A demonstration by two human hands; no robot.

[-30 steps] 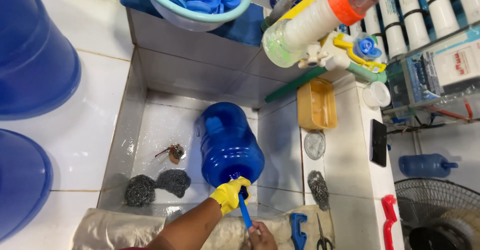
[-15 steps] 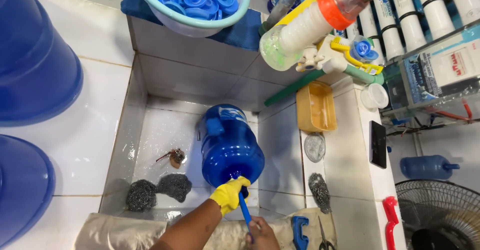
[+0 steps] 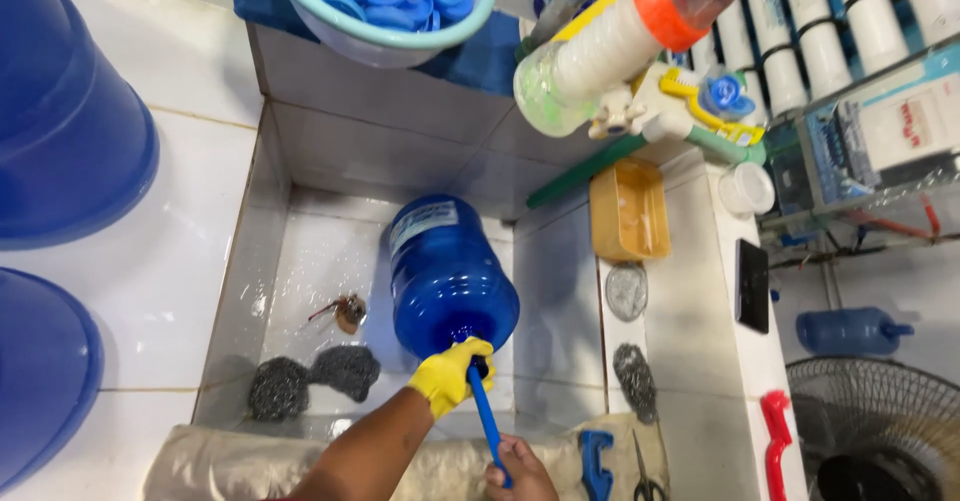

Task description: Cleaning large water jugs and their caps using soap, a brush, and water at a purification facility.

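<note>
A large blue water bottle [image 3: 450, 276] is seen lying on its side in a white tiled sink [image 3: 320, 261], its neck turned toward the person. The neck is gripped by the left hand [image 3: 448, 373] (in a yellow glove), the fingers wrapped around it. A blue brush handle [image 3: 486, 416] is pushed into the bottle's mouth and is held at its near end by the bare right hand [image 3: 518, 469], fingers closed on it. Two steel wool pads [image 3: 312, 379] are found on the sink floor just left of the bottle. A yellow tray [image 3: 628, 211] is set on the table to the right
</note>
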